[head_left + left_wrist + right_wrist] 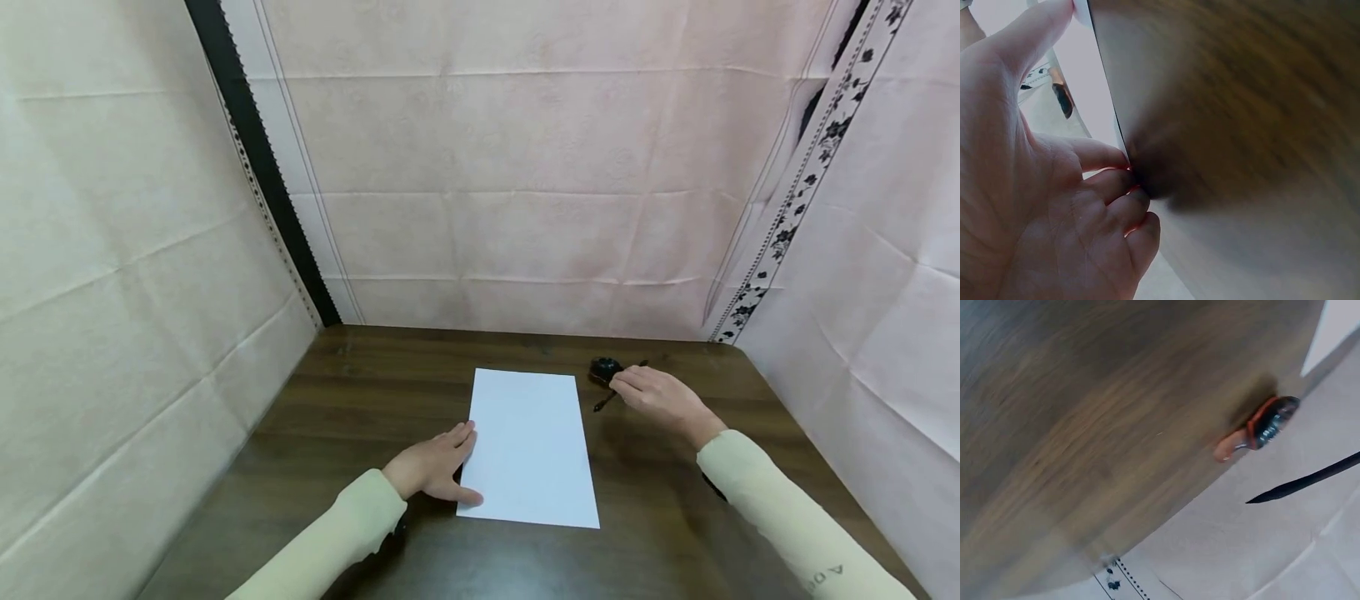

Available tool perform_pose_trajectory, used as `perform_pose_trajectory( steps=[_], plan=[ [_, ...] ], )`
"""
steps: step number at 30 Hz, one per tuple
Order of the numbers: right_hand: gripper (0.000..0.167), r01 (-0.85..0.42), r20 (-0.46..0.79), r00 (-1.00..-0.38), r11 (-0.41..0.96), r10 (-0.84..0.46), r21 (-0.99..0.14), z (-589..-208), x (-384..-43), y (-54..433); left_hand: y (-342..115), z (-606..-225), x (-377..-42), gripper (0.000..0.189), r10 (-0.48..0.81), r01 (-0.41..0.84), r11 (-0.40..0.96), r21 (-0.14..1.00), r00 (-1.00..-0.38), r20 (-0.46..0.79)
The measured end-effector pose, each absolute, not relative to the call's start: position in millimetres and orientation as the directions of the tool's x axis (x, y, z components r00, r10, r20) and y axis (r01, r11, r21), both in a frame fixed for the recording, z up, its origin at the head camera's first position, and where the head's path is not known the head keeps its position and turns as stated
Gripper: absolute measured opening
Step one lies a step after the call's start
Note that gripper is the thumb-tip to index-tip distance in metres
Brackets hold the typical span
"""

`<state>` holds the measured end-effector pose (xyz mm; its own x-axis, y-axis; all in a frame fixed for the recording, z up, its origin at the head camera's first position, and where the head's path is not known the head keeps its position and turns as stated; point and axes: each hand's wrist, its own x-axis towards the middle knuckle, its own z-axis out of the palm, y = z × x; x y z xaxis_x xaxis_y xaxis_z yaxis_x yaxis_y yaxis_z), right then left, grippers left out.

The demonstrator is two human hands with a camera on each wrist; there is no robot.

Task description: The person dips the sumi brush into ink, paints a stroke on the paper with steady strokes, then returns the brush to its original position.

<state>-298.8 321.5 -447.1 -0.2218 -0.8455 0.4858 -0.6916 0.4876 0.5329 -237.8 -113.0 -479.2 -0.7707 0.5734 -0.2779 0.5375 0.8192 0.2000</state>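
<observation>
A white sheet of paper (528, 450) lies flat on the wooden table. My left hand (438, 467) rests over its left edge, thumb apart from the fingers and lying on the lower left corner. In the left wrist view the fingers (1129, 212) are bent slightly near the paper's edge. Right of the sheet, my right hand (660, 400) pinches a slim dark brush (606, 402) with its tip pointing down and left. That brush (1304, 484) shows a tapered point in the right wrist view. Beside the fingertips sits a small glossy black object (604, 369), its kind unclear.
In the right wrist view the black object (1269, 425) has an orange-brown rim and a projecting part. Pale cloth walls (487, 208) stand behind the table and on both sides. The brown table (360, 417) extends left of the paper and around it.
</observation>
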Motion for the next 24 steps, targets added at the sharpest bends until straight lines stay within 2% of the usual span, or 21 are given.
perform_pose_trajectory(
  steps=[3, 5, 7, 9, 12, 13, 17, 24],
  plan=[
    [0.057, -0.713, 0.585, -0.250, 0.555, -0.772, 0.429, -438, -299, 319, -113, -478, -237, 0.110, 0.571, 0.534, 0.821, 0.201, -0.773, -0.278],
    [0.058, -0.721, 0.633, -0.279, 0.593, -0.722, 0.359, -432, -299, 318, -113, -477, -237, 0.110, 0.569, 0.533, 0.822, 0.199, -0.773, -0.280],
    [0.055, -0.719, 0.669, -0.318, 0.631, -0.672, 0.292, -427, -299, 318, -113, -476, -237, 0.110, 0.567, 0.531, 0.824, 0.199, -0.773, -0.284],
    [0.046, -0.717, 0.701, -0.352, 0.660, -0.620, 0.224, -423, -298, 318, -112, -476, -237, 0.110, 0.566, 0.532, 0.825, 0.193, -0.773, -0.287],
    [0.017, -0.721, 0.759, -0.390, 0.685, -0.521, 0.100, -419, -300, 316, -112, -476, -238, 0.110, 0.564, 0.533, 0.825, 0.187, -0.772, -0.292],
    [0.013, -0.723, 0.780, -0.398, 0.689, -0.483, 0.058, -417, -300, 316, -112, -477, -238, 0.110, 0.564, 0.533, 0.826, 0.185, -0.772, -0.293],
    [0.027, -0.711, 0.843, -0.432, 0.696, -0.320, -0.100, -409, -302, 311, -111, -478, -239, 0.111, 0.564, 0.533, 0.825, 0.185, -0.771, -0.294],
    [0.022, -0.651, 0.873, -0.486, 0.685, -0.045, -0.327, -394, -305, 305, -112, -478, -238, 0.112, 0.562, 0.527, 0.827, 0.195, -0.775, -0.289]
  ],
)
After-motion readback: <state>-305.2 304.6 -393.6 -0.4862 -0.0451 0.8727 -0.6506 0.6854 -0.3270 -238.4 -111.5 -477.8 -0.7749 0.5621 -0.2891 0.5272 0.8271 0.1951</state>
